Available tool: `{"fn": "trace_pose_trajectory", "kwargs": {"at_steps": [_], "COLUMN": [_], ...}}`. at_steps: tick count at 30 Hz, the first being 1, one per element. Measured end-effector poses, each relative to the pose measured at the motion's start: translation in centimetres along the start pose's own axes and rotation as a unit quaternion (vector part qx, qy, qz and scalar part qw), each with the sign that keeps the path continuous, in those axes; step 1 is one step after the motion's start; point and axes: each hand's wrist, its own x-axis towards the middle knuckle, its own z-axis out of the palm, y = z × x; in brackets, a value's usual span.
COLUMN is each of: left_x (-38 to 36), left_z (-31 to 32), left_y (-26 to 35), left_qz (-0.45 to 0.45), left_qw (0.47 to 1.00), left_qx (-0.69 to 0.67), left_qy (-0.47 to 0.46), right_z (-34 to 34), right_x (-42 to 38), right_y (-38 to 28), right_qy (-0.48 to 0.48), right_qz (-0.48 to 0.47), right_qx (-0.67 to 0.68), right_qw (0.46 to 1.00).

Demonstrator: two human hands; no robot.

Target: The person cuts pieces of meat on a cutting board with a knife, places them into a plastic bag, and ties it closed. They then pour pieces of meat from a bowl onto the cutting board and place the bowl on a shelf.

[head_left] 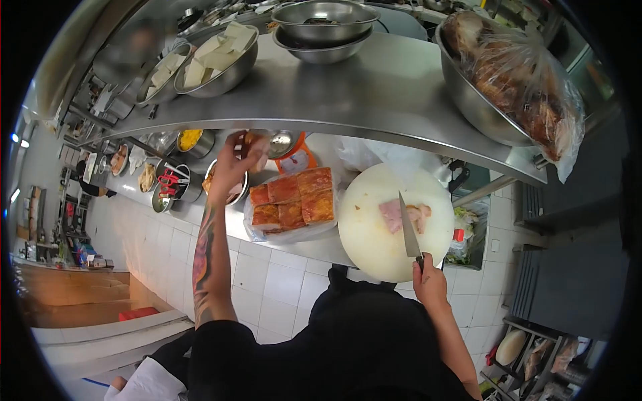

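Note:
My right hand [431,284] is closed round the dark handle of a kitchen knife [408,230], its blade lying over the round white cutting board [364,244]. A pink slice of meat [390,216] and a browned meat piece [420,216] lie on the board by the blade. My left hand [237,167] is raised over a bowl of meat [234,194], fingers closed on a blurred piece of meat [257,146]. Beside it is an orange scale [296,161] with a metal bowl [282,143] on top. Blocks of browned roast pork [294,198] sit on plastic left of the board.
A steel shelf [374,93] overhangs the counter. It carries bowls of white slabs [221,57], stacked metal bowls [326,30] and a bowl of bagged meat [511,80]. Red-handled scissors [172,179] stand in a pot at the left. A bin [468,234] is right of the board.

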Motion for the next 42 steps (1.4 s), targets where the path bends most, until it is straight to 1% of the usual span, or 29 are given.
{"fn": "trace_pose_trajectory", "kwargs": {"at_steps": [2, 3, 4, 5, 6, 7, 8, 10, 14, 17, 19, 22, 23, 24, 26, 27, 28, 29, 30, 31, 32, 33, 34, 35, 37, 38, 40, 41, 42], "left_x": [-2.8, -3.8, -4.5, -5.1, -5.6, -6.2, -6.3, -6.3, -7.1, -7.5, -7.6, -7.9, -7.9, -8.2, -8.8, -9.6, -10.6, -11.7, -12.9, -14.3, -15.6, -16.9, -18.0, -18.2, -18.6, -18.8, -18.7, -18.9, -19.0], "left_z": [-1.9, -2.4, -2.6, -2.7, -2.7, -2.5, -2.1, -1.6, -0.2, -0.5, -1.0, -2.0, -2.3, -1.6, 1.6, 4.4, 7.6, 11.2, 15.1, 19.3, 23.8, 28.9, 32.3, 33.9, 36.1, 36.9, 38.1, 38.5, 38.9], "left_y": [-1.0, -1.6, -2.1, -2.6, -3.1, -4.1, -4.8, -6.2, -4.9, -6.1, -6.3, -7.2, -5.2, -5.1, -1.1, 0.5, 2.5, 4.7, 6.9, 7.7, 8.1, 9.7, 11.2, 12.7, 14.9, 15.5, 16.3, 16.9, 16.9], "left_qz": [-0.027, 0.001, -0.002, 0.011, 0.024, 0.053, 0.052, 0.082, 0.057, 0.065, 0.048, 0.039, 0.025, 0.017, 0.000, 0.023, 0.043, 0.042, 0.041, 0.118, 0.195, 0.165, 0.127, 0.131, 0.071, 0.071, 0.115, 0.127, 0.127], "left_qw": [0.993, 0.988, 0.988, 0.969, 0.936, 0.937, 0.938, 0.937, 0.945, 0.954, 0.964, 0.965, 0.970, 0.985, 0.991, 0.983, 0.969, 0.959, 0.947, 0.944, 0.936, 0.953, 0.966, 0.966, 0.979, 0.978, 0.979, 0.984, 0.983], "left_qx": [-0.032, 0.053, 0.054, 0.169, 0.280, 0.285, 0.284, 0.253, 0.201, 0.181, 0.152, 0.176, 0.168, 0.100, 0.004, -0.070, -0.138, -0.120, -0.099, -0.072, -0.044, 0.010, 0.065, 0.064, 0.056, 0.057, 0.069, 0.066, 0.067], "left_qy": [-0.107, -0.148, -0.142, -0.178, -0.212, -0.194, -0.192, -0.228, -0.250, -0.230, -0.215, -0.190, -0.176, -0.142, -0.134, -0.168, -0.199, -0.253, -0.304, -0.298, -0.289, -0.254, -0.215, -0.215, -0.184, -0.185, -0.152, -0.110, -0.110], "right_z": [0.0, 0.1, 0.2, 0.2, 0.1, 0.0, -0.1, 0.0, -0.3, -0.2, 0.1, 0.7, 0.6, 0.2, -0.9, 0.0, -0.8, -1.6, -2.2, -2.5, -2.2, -2.0, -1.6, -1.3, -1.2, -0.4, 0.2, 0.5, 1.0], "right_x": [0.1, 0.1, 0.1, 0.2, 0.4, 0.4, 0.5, 0.6, 0.8, 0.6, 0.3, 0.1, 0.0, -0.4, -1.6, -2.2, -2.8, -3.4, -3.9, -4.2, -4.4, -4.7, -4.8, -4.5, -3.3, -2.5, -0.3, 0.6, 1.2], "right_y": [0.3, 0.6, 0.8, 0.8, 0.9, 0.9, 0.9, 1.2, 0.8, 0.7, 0.8, 1.3, 1.7, 2.0, 2.5, 3.9, 4.8, 5.4, 6.0, 6.5, 7.4, 9.0, 10.0, 10.0, 8.6, 8.4, 7.4, 7.0, 6.7], "right_qy": [-0.004, -0.007, -0.005, -0.002, -0.003, -0.008, -0.012, -0.014, -0.017, -0.015, -0.007, 0.011, 0.023, 0.032, 0.014, 0.089, 0.098, 0.036, -0.027, -0.023, -0.017, -0.043, -0.075, -0.082, -0.085, -0.078, -0.075, -0.073, -0.073], "right_qz": [0.007, 0.001, -0.006, -0.013, -0.018, -0.021, -0.023, -0.027, -0.036, -0.038, -0.034, -0.040, -0.048, -0.032, 0.006, -0.047, -0.036, 0.071, 0.172, 0.188, 0.188, 0.204, 0.219, 0.220, 0.226, 0.221, 0.208, 0.195, 0.195], "right_qx": [0.036, 0.035, 0.032, 0.030, 0.029, 0.015, 0.002, -0.001, -0.015, -0.009, -0.002, 0.029, 0.051, 0.047, 0.184, 0.226, 0.220, 0.342, 0.457, 0.481, 0.482, 0.515, 0.546, 0.545, 0.545, 0.555, 0.556, 0.555, 0.556], "right_qw": [0.999, 0.999, 0.999, 0.999, 0.999, 1.000, 1.000, 1.000, 0.999, 0.999, 0.999, 0.999, 0.997, 0.998, 0.983, 0.969, 0.970, 0.936, 0.872, 0.856, 0.855, 0.831, 0.805, 0.805, 0.803, 0.798, 0.801, 0.805, 0.805]}}
